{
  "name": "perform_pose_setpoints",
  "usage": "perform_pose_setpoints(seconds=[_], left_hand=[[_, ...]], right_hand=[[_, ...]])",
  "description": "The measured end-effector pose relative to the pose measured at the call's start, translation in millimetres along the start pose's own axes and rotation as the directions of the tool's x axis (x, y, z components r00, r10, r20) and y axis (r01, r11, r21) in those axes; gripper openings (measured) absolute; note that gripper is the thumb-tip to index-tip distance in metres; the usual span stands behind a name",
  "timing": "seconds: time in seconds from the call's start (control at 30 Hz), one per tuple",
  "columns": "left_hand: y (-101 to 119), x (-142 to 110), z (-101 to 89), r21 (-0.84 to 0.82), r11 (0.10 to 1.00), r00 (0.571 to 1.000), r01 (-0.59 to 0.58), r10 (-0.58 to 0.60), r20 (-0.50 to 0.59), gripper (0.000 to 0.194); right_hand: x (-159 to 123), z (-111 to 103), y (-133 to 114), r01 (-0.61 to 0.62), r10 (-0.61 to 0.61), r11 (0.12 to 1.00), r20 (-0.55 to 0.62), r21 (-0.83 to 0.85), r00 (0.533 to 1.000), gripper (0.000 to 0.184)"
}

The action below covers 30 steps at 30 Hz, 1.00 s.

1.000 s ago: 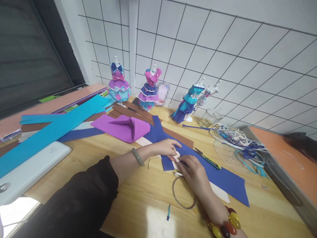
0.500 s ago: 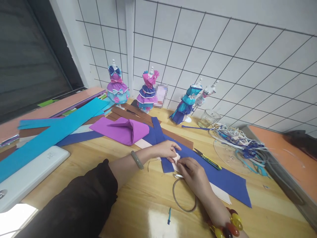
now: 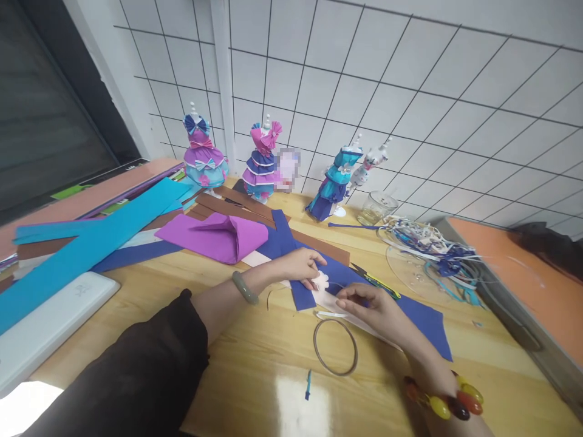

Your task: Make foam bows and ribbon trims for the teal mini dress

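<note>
My left hand [image 3: 300, 267] reaches across the wooden table [image 3: 255, 364] and pinches a small pale pink flower-shaped piece [image 3: 321, 281] over a dark blue paper sheet [image 3: 421, 321]. My right hand [image 3: 371, 306], fingers pinched together, sits just to the right of the flower, a thin thread seeming to run between them. A thin wire ring [image 3: 336, 346] lies on the table right below my right hand. Yellow-green scissors [image 3: 376, 281] rest on the blue sheet beyond my hands.
Three dressed mini mannequins [image 3: 200, 155] [image 3: 262, 161] [image 3: 332, 188] stand at the wall. Purple paper [image 3: 214, 237], teal strips [image 3: 86, 243] and brown strips lie left. A white slab [image 3: 50, 321] is near left. A glass jar [image 3: 376, 209] and ribbon pile [image 3: 432, 252] sit right.
My right hand has drawn back to the right, away from the flower piece, which now shows clearly in my left fingers. The view has shifted slightly.
</note>
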<state>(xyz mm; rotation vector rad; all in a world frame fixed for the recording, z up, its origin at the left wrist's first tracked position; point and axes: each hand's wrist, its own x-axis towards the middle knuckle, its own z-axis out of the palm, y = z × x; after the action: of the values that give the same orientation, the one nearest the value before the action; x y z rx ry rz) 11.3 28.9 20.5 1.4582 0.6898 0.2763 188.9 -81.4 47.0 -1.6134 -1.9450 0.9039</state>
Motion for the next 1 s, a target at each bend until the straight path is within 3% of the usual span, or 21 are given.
perform_pose_setpoints(seconds=[0.13, 0.27, 0.5, 0.6, 0.73, 0.87, 1.0], left_hand=[[4.6, -3.2, -5.8, 0.267, 0.963, 0.997, -0.015, 0.036, -0.074, 0.044], [3.6, -5.3, -10.7, 0.481, 0.877, 0.992, 0.004, 0.057, -0.112, 0.048], [5.2, -13.3, -5.3, 0.792, 0.604, 0.95, -0.082, 0.288, -0.122, 0.049], [5.2, -13.6, -0.8, 0.816, 0.574, 0.953, -0.066, 0.278, -0.118, 0.051], [7.8, -11.2, -3.9, 0.8, 0.597, 0.963, -0.059, 0.244, -0.111, 0.05], [21.2, -16.1, -27.5, 0.783, 0.621, 0.987, -0.037, 0.146, -0.07, 0.053], [32.5, -29.8, -59.0, 0.833, 0.531, 0.986, 0.153, -0.029, -0.163, 0.051]], right_hand=[[-3.0, 6.2, -7.0, 0.051, -0.048, 0.999, 0.134, -0.018, 0.99, 0.022], [-2.6, 16.4, -7.5, 0.114, -0.107, 0.993, 0.173, -0.029, 0.979, 0.025], [-3.4, 17.2, -6.0, 0.063, -0.057, 0.998, 0.173, -0.029, 0.983, 0.024], [-2.9, 17.3, -7.3, 0.07, -0.064, 0.997, 0.147, -0.031, 0.987, 0.025], [-2.0, 17.9, -9.3, 0.081, -0.068, 0.994, 0.156, -0.078, 0.985, 0.025], [-1.6, 17.6, -11.7, 0.081, -0.064, 0.993, 0.174, -0.091, 0.983, 0.031], [-1.9, 17.4, -12.2, 0.07, -0.057, 0.995, 0.177, -0.068, 0.983, 0.035]])
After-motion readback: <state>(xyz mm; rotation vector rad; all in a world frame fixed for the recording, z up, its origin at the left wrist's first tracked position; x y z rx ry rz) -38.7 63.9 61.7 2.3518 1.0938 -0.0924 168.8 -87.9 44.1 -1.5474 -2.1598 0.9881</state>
